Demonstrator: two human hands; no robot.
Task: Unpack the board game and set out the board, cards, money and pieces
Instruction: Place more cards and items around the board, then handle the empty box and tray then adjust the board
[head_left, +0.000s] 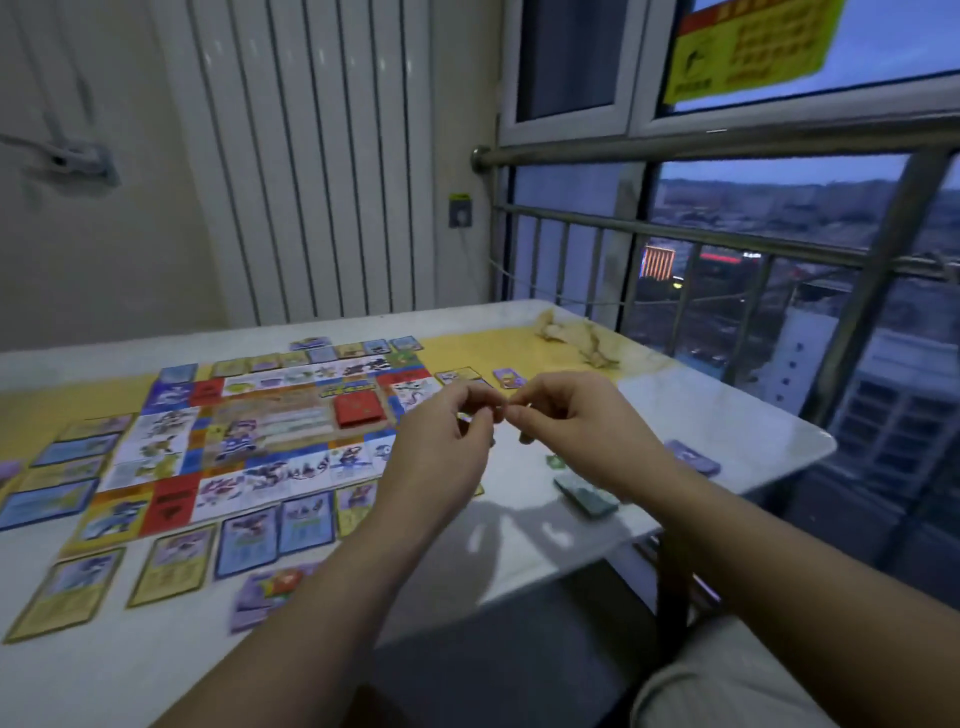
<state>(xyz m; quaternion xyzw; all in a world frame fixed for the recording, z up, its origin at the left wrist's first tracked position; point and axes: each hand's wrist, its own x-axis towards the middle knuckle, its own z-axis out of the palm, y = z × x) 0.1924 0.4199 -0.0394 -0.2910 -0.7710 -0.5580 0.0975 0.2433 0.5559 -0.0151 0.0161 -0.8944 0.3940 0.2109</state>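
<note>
- White marble-look table with a yellow band (717, 415): set against a metal window railing (727, 150).
- Colourful rectangular paper game board (270, 441): laid flat and fully opened on the left half of the table.
- Blue- and yellow-framed picture cards (244, 540): laid face up in rows just beside the board's edges.
- Left hand (447, 431) and right hand (566, 426): held above the table just right of the board, fingers curled, fingertips of both brought together. Whether anything is pinched between them cannot be told; the spot is blurred.
- Crumpled beige wrapper (571, 335): left at the far corner of the table.
- Purple stack of cards (265, 587): placed near the front edge, just beside the near row.
- Red card deck (358, 410): set on the board's centre panel.
- Dark green stack (587, 496): laid on bare table below the right wrist.
- Single purple card (693, 457): laid near the right edge.
</note>
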